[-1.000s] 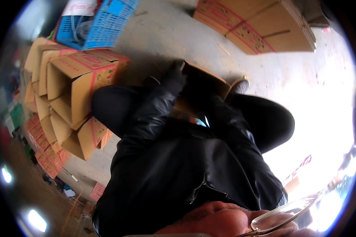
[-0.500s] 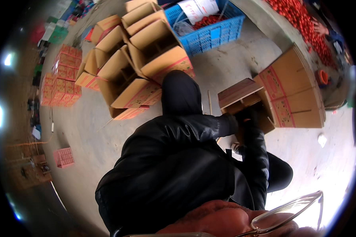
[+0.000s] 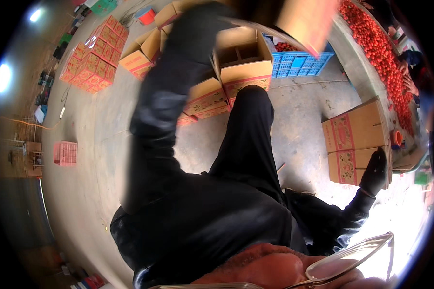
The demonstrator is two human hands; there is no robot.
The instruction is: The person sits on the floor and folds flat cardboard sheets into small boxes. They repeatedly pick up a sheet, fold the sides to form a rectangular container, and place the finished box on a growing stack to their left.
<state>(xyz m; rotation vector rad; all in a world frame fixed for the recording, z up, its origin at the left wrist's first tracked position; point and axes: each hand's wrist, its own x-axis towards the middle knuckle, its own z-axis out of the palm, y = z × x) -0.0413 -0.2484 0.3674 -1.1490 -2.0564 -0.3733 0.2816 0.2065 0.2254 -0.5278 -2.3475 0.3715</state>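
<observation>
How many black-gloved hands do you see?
2. The left hand is blurred at the top, beside a carton; the right hand is against the flattened cartons. Others may be hidden.

The blurred carton [image 3: 307, 25] was coloured tan and pink; the folded cartons [image 3: 364, 137] at right were banded in pink over tan, with dark motifs. The right hand [image 3: 373, 174] was gloved in black; the far crate [image 3: 298, 65] was coloured blue.
</observation>
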